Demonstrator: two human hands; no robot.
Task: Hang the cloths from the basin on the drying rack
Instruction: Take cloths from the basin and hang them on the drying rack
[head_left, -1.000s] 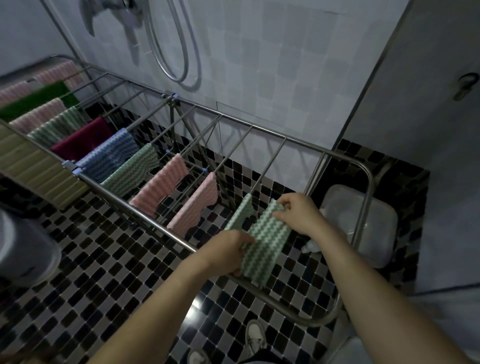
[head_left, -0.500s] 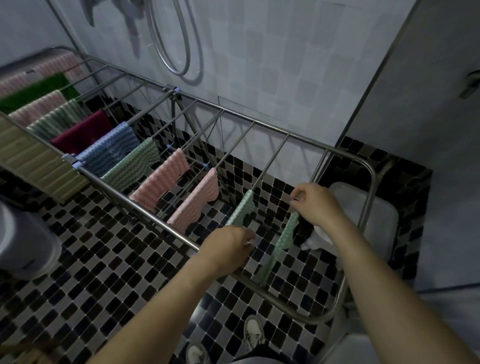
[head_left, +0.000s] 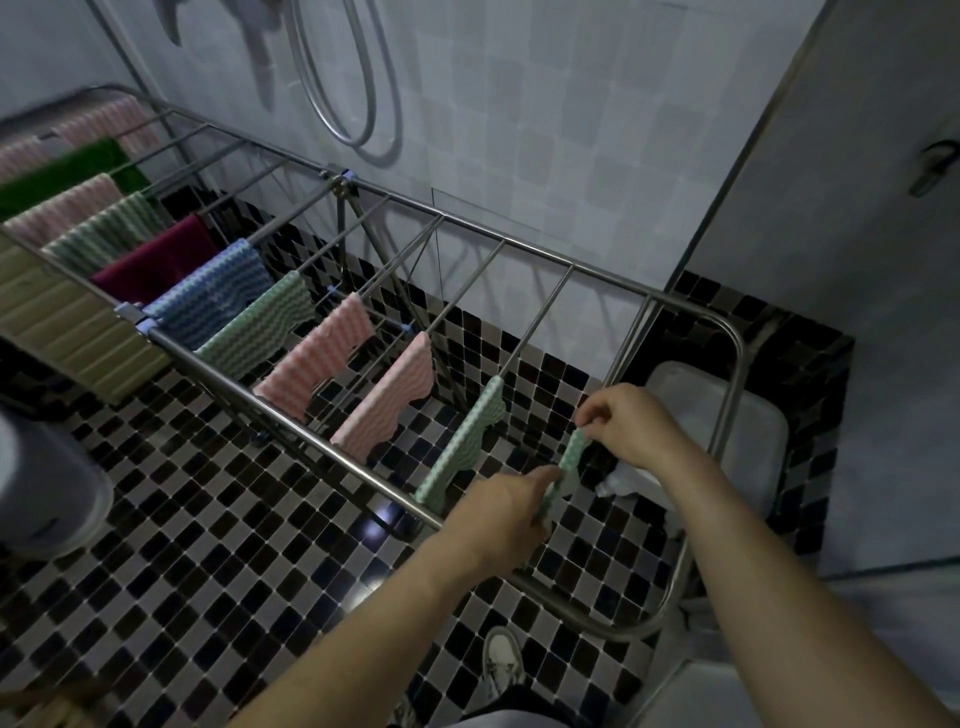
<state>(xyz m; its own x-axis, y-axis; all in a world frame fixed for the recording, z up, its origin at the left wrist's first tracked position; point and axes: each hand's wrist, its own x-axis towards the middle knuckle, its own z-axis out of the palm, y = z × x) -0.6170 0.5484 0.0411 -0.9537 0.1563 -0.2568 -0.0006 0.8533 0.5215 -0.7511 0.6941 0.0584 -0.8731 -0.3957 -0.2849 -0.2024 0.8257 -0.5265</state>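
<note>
A steel drying rack (head_left: 524, 234) stretches from the far left to the near right, with several wavy-striped cloths draped over its bars. A green-and-white cloth (head_left: 570, 462) hangs edge-on over the last occupied bar at the right end. My right hand (head_left: 626, 423) pinches its far top edge. My left hand (head_left: 501, 512) holds its near end by the front rail. Another green cloth (head_left: 462, 441) hangs on the bar just to the left. The white basin (head_left: 748, 436) sits on the floor under the rack's right end, with a pale cloth (head_left: 631, 478) showing at its near edge.
Black-and-white mosaic tiles cover the floor. A shower hose (head_left: 343, 78) loops on the tiled wall behind the rack. A grey rounded container (head_left: 41, 493) stands at the left edge. My shoe (head_left: 501, 660) is below the rack's front rail. Two rack bars to the right are bare.
The green cloth, spread flat between my hands a second ago, now hangs folded over the bar and looks narrow. My left hand slid right along the front rail; my right hand stayed at the cloth's far edge.
</note>
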